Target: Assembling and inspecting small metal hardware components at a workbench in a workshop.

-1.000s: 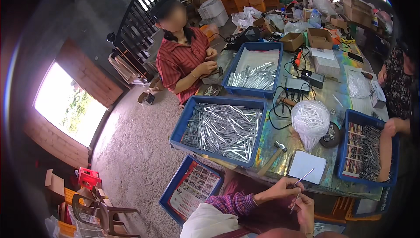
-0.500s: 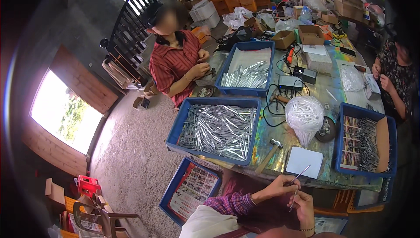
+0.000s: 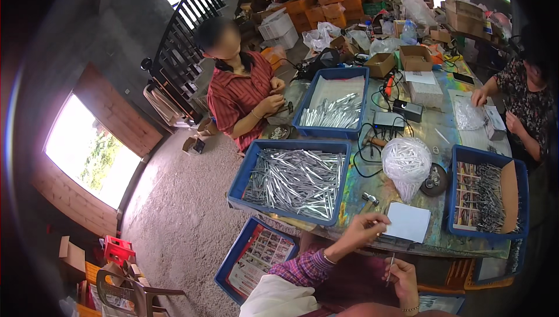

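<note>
My left hand (image 3: 362, 228) hovers at the near table edge with its fingers curled, just left of a white card (image 3: 408, 222) and below a small hammer (image 3: 367, 200). I cannot tell whether anything is in it. My right hand (image 3: 403, 277) is lower, over my lap, pinching a thin metal rod (image 3: 392, 261) that points up. A blue crate (image 3: 240, 184) full of silver metal rods stands to the left of my left hand. A clear bag of white tubes (image 3: 406, 163) sits beyond the card.
A second blue crate (image 3: 334, 132) of rods stands farther back, and a third (image 3: 455, 189) with dark parts at the right. A person in a red striped shirt (image 3: 240, 98) works at the far left, another person (image 3: 527, 104) at the right. Cables, boxes and a blue bin (image 3: 228, 270) on the floor.
The view has tilted, so the table sits lower and the person at the right shows more. My left hand has edged toward the table edge. My right hand still holds the rod.
</note>
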The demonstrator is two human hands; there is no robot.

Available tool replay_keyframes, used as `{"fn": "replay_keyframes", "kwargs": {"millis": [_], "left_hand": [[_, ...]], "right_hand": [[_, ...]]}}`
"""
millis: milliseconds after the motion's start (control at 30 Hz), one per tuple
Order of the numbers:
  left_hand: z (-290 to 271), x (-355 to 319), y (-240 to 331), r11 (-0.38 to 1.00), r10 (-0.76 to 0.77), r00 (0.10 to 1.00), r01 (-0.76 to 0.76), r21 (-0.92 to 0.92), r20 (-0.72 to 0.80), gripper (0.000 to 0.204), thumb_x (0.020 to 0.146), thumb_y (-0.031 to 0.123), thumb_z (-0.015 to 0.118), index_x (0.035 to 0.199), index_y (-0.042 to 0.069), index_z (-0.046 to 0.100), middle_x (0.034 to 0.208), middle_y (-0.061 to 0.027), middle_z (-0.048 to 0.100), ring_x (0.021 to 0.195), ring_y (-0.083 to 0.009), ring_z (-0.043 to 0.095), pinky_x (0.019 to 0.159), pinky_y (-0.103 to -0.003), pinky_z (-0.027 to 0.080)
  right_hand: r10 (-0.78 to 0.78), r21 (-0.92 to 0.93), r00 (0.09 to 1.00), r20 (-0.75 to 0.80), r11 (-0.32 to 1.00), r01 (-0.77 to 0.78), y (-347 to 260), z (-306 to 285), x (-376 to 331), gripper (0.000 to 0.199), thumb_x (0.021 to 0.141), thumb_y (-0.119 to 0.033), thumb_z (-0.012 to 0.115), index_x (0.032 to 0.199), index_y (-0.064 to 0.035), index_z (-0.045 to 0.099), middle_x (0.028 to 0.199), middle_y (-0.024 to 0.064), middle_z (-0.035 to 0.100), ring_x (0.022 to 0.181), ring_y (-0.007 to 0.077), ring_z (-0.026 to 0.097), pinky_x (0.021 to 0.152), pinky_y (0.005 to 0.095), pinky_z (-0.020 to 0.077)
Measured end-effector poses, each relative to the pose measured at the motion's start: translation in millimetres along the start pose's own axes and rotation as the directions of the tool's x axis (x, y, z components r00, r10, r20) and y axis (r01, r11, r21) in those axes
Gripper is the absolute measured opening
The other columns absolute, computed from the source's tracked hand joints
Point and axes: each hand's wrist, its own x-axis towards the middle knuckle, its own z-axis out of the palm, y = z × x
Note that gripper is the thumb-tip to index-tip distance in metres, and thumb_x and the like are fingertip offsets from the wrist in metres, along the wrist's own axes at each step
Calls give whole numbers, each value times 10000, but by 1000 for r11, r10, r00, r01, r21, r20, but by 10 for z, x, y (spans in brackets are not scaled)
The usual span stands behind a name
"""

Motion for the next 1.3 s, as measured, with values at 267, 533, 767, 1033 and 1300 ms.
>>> {"fn": "replay_keyframes", "kwargs": {"millis": [267,533,767,1033,1300], "left_hand": [[-305,42,-178,940,138,972,-189,-283,-191,134,885,67,548,999,-3,560,689,10,522,433,-5,371,366,-167,262],[-374,8,-121,897,210,924,-312,-314,-318,115,888,23,508,982,0,570,659,-42,536,422,-41,373,370,-198,278],[-1012,122,820,708,469,602,-694,-134,-646,465,882,48,468,1331,25,349,567,-24,504,359,-40,335,315,-191,250],[-1881,511,2200,528,806,214,-682,506,-552,607,861,48,509,1400,42,230,565,-8,468,404,-63,399,357,-200,300],[-746,346,483,931,339,894,-274,242,-294,246,829,49,531,1067,-4,566,583,-13,557,475,-35,455,442,-192,364]], "right_hand": [[12,7,1000,4,1000,-12,60,16,-33,211,832,-57,601,999,71,614,762,83,618,617,145,608,576,292,564],[20,-18,1000,3,1000,-20,66,40,-38,212,838,-56,587,1012,63,604,756,72,607,618,144,600,583,299,560],[29,-3,999,-31,1000,-29,50,-22,-35,218,835,-64,606,1011,64,612,770,82,620,625,146,610,585,292,559],[29,-25,1000,5,999,-29,90,63,-36,220,841,-75,599,1012,65,611,767,77,619,626,142,606,581,285,552],[103,-74,995,4,992,-103,163,63,-73,228,844,-89,608,1024,50,615,771,65,622,651,130,602,618,285,545]]}}
